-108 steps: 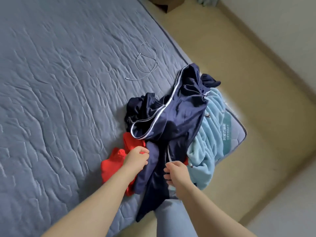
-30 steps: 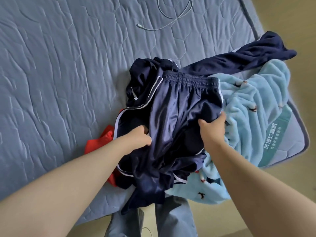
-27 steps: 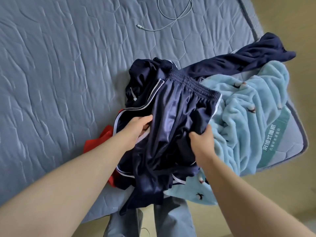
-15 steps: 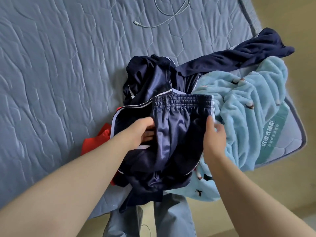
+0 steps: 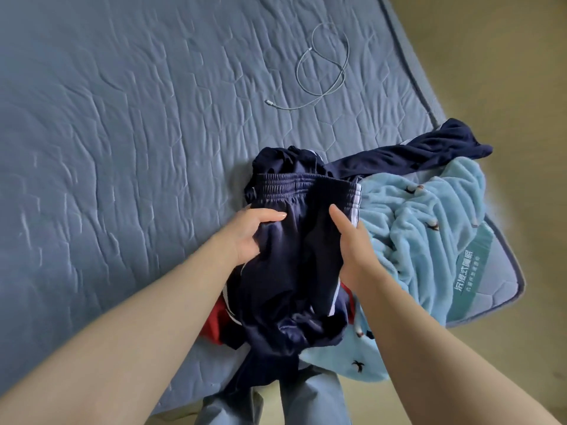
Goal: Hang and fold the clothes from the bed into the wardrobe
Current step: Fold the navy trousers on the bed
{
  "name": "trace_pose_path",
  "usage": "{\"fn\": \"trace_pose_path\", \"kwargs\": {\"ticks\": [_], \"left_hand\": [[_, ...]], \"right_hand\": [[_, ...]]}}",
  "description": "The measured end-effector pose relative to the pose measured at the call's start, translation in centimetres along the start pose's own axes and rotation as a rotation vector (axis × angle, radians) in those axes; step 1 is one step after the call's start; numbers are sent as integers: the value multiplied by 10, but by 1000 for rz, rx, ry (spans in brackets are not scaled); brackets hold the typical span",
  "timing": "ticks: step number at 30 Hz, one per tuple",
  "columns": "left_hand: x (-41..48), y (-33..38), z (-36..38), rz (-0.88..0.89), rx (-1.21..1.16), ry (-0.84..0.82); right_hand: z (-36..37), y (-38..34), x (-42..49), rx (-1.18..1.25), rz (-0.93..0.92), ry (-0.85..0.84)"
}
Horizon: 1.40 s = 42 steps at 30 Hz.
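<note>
**Head view.** The left hand is gripping the left side of the navy satin shorts, which have an elastic waistband and white side stripes. Its thumb is lying across the front and its fingers are tucked behind the cloth. The right hand is grasping the right side of the shorts, with the thumb pointing up along the front and the other fingers hidden behind the fabric.

The shorts are being held just above the clothes pile at the near right corner of the blue quilted bed. The waistband is lying farthest from the person and the lower part is sagging onto the pile.

A second navy garment is lying behind them, one long part reaching toward the bed's right edge. A light blue fleece cloth with small dark motifs is lying just beside the right hand and spilling over the near edge. A red garment is showing under the left forearm.

A white coiled cable is lying well apart on the open quilt, which is stretching wide to the left. The beige floor is bordering the bed on the right. The person's pale blue trouser legs are standing at the near edge.
</note>
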<state>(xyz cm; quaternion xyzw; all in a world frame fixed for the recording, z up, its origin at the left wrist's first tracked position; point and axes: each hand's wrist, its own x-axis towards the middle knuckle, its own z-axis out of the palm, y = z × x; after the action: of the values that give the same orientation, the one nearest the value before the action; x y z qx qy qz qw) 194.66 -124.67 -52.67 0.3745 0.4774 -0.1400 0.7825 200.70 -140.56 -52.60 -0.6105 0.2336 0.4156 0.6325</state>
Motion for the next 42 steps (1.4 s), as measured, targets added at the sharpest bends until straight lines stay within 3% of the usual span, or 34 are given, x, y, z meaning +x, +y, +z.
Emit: {"fn": "trace_pose_path", "kwargs": {"ticks": [6,17,24,29,32,34,37,39,42], "left_hand": [[-104,56,-5,252,-71,-162],[-307,167,-33,595,-89,-404],[-434,234,-35,1083,236,-81],[-517,273,-38,1239,182,-106],[-562,291,-37,1348,309,-64],[-590,302,-39,1439,437,133],[-632,317,-43,1578,634,632],[-653,321,-46,1637,577,603],[-674,321,-55,1559,435,341]], "right_hand": [[62,-49,-75,-58,-134,-80],[184,-119,-257,116,-521,-317],[225,-186,-380,135,-843,-408],[238,-230,-450,116,-981,-496],[241,-256,-484,97,-1063,-487],[243,-272,-505,105,-1122,-476],[247,-290,-533,101,-1224,-482],[249,-299,-545,105,-1270,-501],[246,-310,-555,120,-1291,-529]]}}
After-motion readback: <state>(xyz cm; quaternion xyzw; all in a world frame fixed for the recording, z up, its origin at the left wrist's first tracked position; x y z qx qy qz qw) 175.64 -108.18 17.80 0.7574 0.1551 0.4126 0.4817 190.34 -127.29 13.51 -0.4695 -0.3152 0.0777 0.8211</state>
